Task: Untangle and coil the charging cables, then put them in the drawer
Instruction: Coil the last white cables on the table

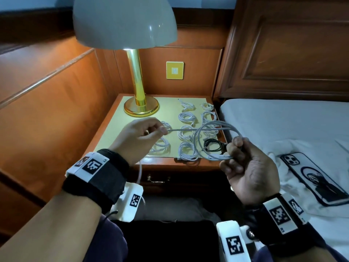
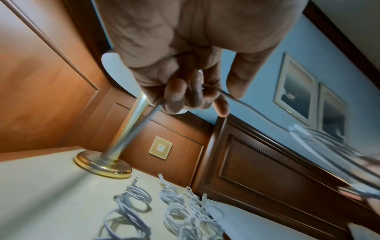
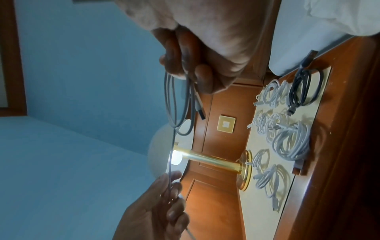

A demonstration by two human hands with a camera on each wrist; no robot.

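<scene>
Between both hands [image 1: 188, 148] | white cable [image 1: 213, 125] mid-coil | R hand [image 1: 243, 165] grips loops, L hand [image 1: 139, 137] pinches free run | light, limp, springy: hold at loop crossing | finished coils [image 1: 187, 118] on bench [image 1: 113, 127] beyond.

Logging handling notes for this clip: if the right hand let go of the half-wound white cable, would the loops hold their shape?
Probably not. The white cable looks limp: its loops hang loose from the right hand with nothing tying them. The tail sags below the left hand, so it likely weighs little and would spring open.
</scene>
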